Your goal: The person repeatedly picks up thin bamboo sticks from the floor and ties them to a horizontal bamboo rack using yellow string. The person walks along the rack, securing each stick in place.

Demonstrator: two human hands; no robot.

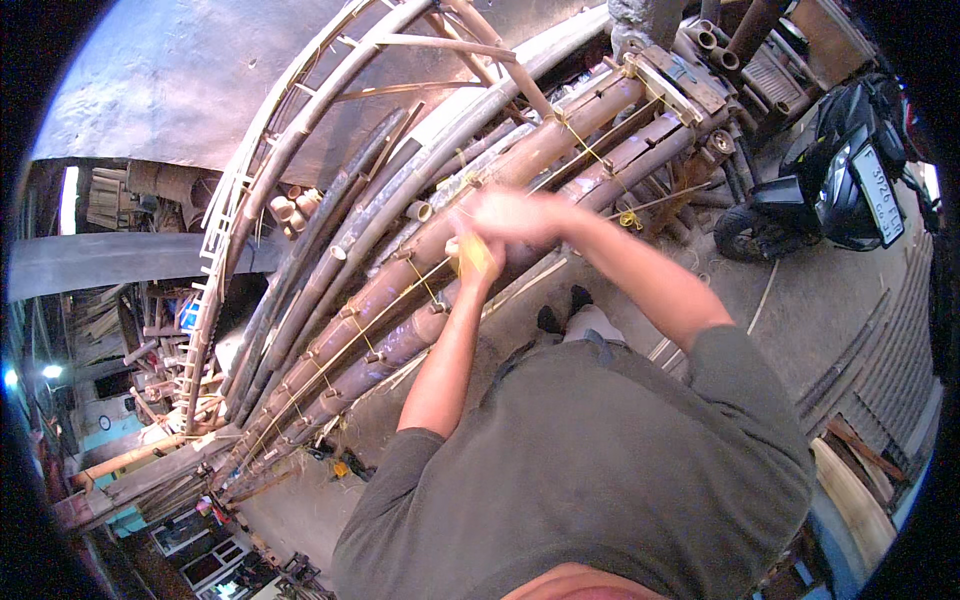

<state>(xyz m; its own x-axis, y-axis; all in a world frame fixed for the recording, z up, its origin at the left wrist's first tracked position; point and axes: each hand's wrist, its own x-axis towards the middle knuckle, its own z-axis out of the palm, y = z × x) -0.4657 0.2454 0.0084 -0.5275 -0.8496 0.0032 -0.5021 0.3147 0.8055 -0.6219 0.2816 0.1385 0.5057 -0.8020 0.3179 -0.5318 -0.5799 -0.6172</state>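
The blurred right hand [520,217] is just beside the left hand [480,260].

Smooth, faintly glossy brown bamboo poles [530,155] bear ties of yellow, plastic-looking cord [628,219], with a pale, dull wood or bamboo lattice [300,125] at far left, matt dark cloth in the near shirt [590,450], glossy black plastic on the motorbike [835,190] at far right and a matt grey floor [690,285].

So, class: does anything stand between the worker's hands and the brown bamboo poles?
Nothing visible does. The left hand and the motion-blurred right hand appear directly in front of the brown bamboo poles. Whether either hand touches them, or something small sits underneath, I cannot tell.
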